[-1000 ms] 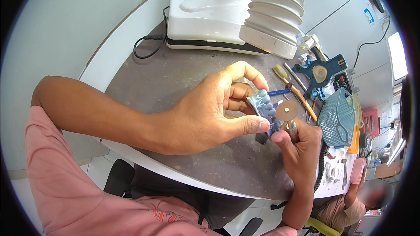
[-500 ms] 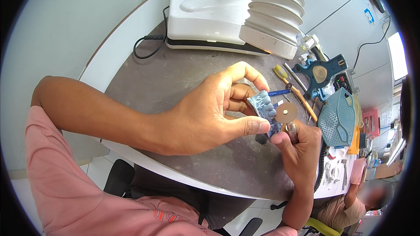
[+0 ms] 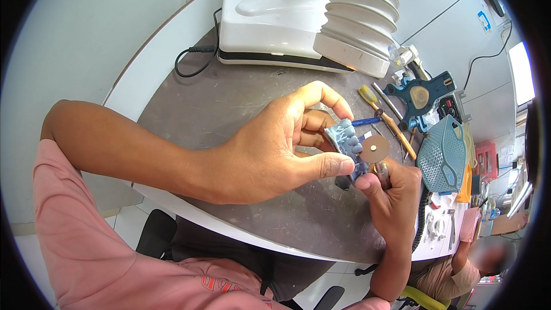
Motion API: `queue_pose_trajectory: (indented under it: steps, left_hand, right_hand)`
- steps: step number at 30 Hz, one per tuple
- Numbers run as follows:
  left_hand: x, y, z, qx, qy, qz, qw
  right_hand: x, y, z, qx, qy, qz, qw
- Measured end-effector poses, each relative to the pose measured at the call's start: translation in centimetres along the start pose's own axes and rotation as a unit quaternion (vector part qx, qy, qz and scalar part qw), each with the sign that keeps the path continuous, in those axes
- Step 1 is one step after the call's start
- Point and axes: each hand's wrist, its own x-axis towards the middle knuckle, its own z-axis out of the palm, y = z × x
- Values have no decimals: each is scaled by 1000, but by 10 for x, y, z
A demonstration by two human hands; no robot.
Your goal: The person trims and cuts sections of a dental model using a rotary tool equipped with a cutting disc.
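A blue-grey dental model [image 3: 345,138] with a row of teeth is held above the grey table by my left hand [image 3: 287,143], its thumb along the near side and fingers behind. My right hand [image 3: 393,186] is closed round a rotary handpiece [image 3: 383,175] that carries a flat brown cutting disc [image 3: 374,148]. The disc stands at the right side of the teeth; whether it touches them I cannot tell. My right thumb rests close to the model's lower end. Part of the model is hidden behind my left thumb.
A white machine [image 3: 275,17] and a ribbed suction hose [image 3: 361,17] stand at the back. To the right lie a brush [image 3: 368,95], a blue pen [image 3: 365,121], a dark teal articulator [image 3: 422,97] and a teal basket [image 3: 442,155]. Another person [image 3: 459,270] sits at far right.
The cutting disc has shifted very slightly left against the model. Both hands otherwise keep their place and hold.
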Motion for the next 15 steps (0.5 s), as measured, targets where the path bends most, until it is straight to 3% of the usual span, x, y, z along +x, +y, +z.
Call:
queue_pose_trajectory:
  steps: [15]
  left_hand:
    - [-1, 1, 0, 1, 1, -1, 1000]
  right_hand:
    - [-1, 1, 0, 4, 2, 3, 1000]
